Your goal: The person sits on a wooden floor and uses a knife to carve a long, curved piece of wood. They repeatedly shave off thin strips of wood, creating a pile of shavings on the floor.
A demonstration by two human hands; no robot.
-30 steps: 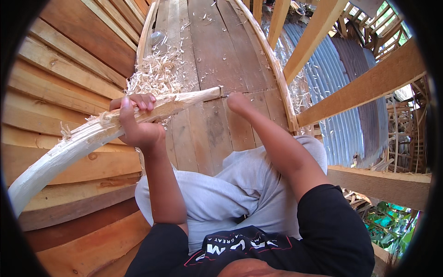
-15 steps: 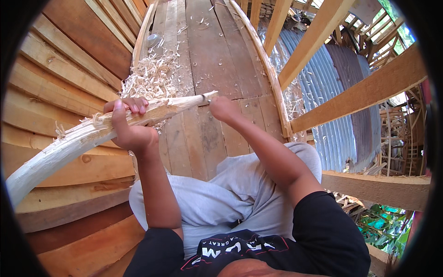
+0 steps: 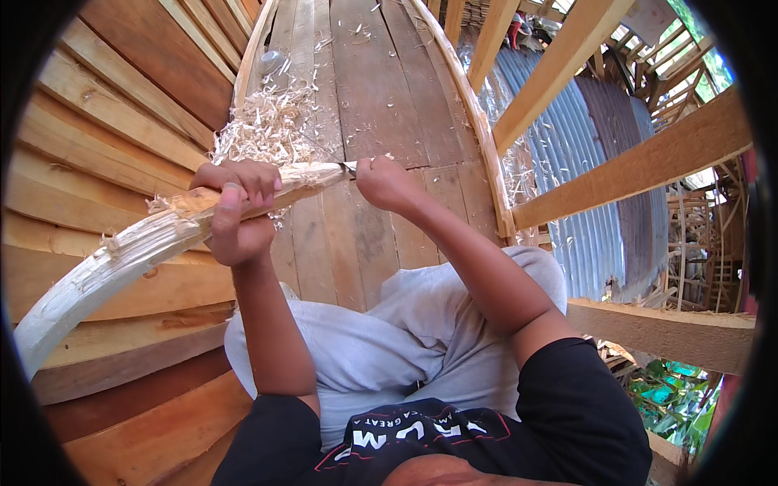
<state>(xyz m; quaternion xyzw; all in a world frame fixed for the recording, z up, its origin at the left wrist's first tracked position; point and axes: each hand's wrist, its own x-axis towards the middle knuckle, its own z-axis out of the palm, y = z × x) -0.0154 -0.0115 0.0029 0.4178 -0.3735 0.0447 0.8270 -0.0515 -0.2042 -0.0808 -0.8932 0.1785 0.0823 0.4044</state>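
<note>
A long pale wooden pole, curved in this view, stretches from the lower left to the middle. Its surface is shaved, with curls still clinging to it. My left hand is wrapped round the pole a short way from its narrow far end. At that end my right hand is closed in a fist on a knife. Only a little of the dark knife blade shows, touching the tip of the wood; the fist hides its handle.
Wood shavings lie heaped on the plank floor beyond the pole, beside a small clear round container. A board wall rises on the left. Timber rails stand on the right, with corrugated metal sheets below.
My left hand has shifted right along the pole, nearer its tip. The pole's narrow end and my right hand with the knife have moved slightly left.
</note>
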